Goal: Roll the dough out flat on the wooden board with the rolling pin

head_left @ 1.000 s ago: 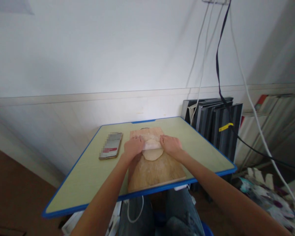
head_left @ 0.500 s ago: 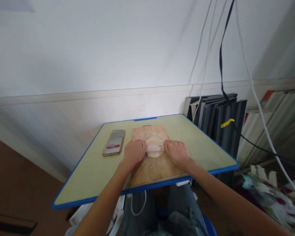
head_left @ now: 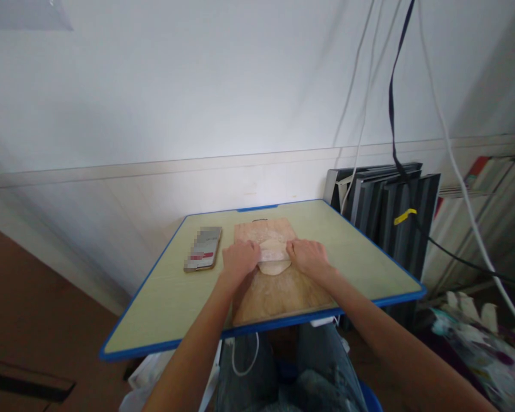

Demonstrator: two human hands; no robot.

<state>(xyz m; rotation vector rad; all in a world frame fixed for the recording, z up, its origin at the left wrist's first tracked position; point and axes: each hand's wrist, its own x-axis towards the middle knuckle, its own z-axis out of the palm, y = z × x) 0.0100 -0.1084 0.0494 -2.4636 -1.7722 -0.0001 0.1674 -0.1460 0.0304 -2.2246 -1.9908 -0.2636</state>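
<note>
A pale rolling pin (head_left: 273, 254) lies crosswise over a flat, roundish sheet of dough (head_left: 274, 267). My left hand (head_left: 241, 257) is closed around the pin's left end, and my right hand (head_left: 309, 256) grips its right end. Under the dough is a wooden board (head_left: 278, 297), dusted with flour around the middle and reaching to the table's near edge. Dough shows both above and below the pin. The ends of the pin are hidden inside my fingers.
A phone-like flat object (head_left: 203, 249), partly pixelated, lies left of the board on the blue-edged table (head_left: 369, 263). Dark panels (head_left: 386, 206) lean against the wall at right. Cables (head_left: 392, 114) hang down there. My knees are under the table.
Both hands have pushed the rolling pin slightly away from me over the dough, so more dough shows on the near side. The whole view has shifted a little.
</note>
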